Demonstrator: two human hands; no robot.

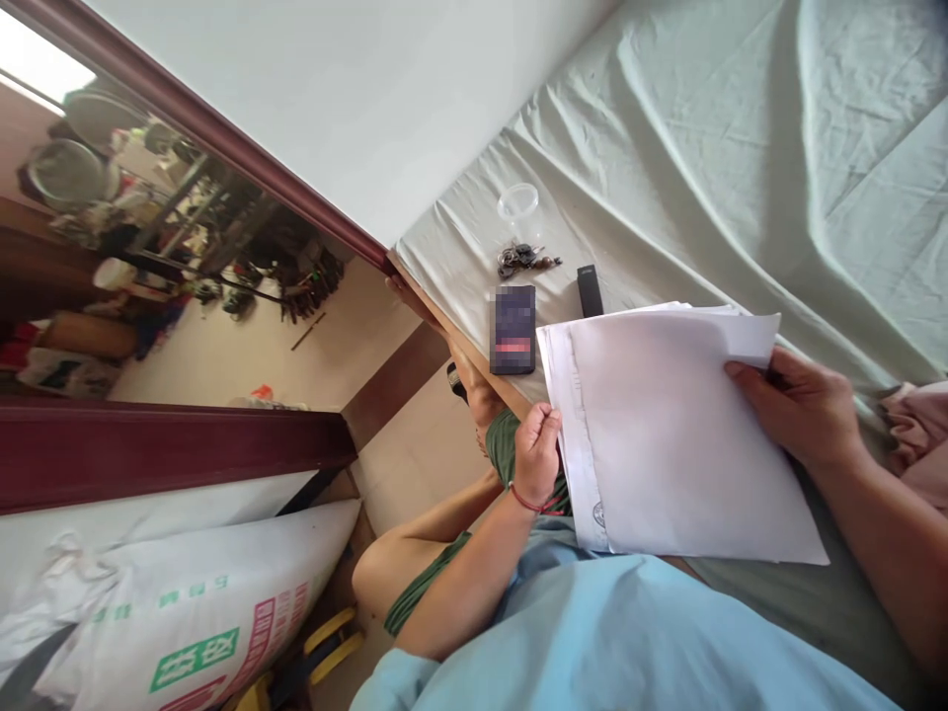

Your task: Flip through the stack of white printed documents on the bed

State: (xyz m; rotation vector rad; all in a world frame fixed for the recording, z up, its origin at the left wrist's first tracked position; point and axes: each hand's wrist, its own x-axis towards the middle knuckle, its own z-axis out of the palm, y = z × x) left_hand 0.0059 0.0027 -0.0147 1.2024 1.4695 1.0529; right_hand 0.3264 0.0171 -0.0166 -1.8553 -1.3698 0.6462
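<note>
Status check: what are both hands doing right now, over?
Both hands grip papers: left hand left edge, right hand right edge. Phone beside. Nothing blocking.

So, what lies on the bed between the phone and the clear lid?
In the head view, a bunch of keys lies between the phone and the clear lid.

The phone's (513, 329) screen is blurred over, so nothing on it can be read. The sheets of paper (681, 434) hide the fingers of the right hand (804, 405) beneath them. The small dark bundle (524, 259) beside the clear lid (517, 200) is too small to identify. The printed sack (185, 612) is cut off by the bottom edge.
</note>
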